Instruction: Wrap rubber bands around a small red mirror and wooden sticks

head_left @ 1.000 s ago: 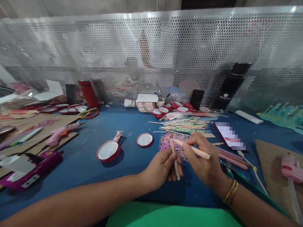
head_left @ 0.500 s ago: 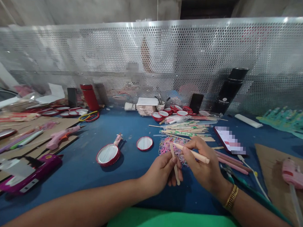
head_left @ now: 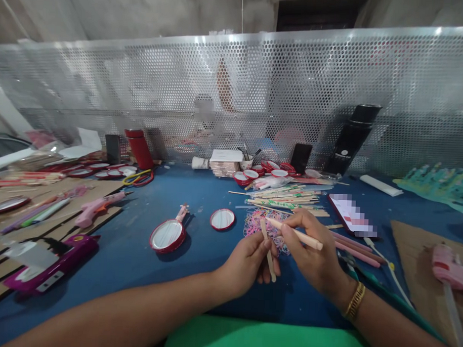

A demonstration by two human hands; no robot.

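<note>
My L hand (head_left: pixel 251 251) pinches a flat wooden stick (head_left: pixel 270 261) btwn thumb & fingers, tilted over the blue table (head_left: pixel 197 273). My R hand (head_left: pixel 309 249) grips a peach pen (head_left: pixel 304 238), its tip at the stick's upper end; can't tell if they touch. Just behind: a pile of multicolored bands (head_left: pixel 253 226). To the L, a red-rimmed disc (head_left: pixel 222 220) lies flat, w/ a handled red-rimmed disc (head_left: pixel 167 236) farther L.

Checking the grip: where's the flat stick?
Head view, right of centre: the flat stick is in the left hand, its top beside the pen.
</note>
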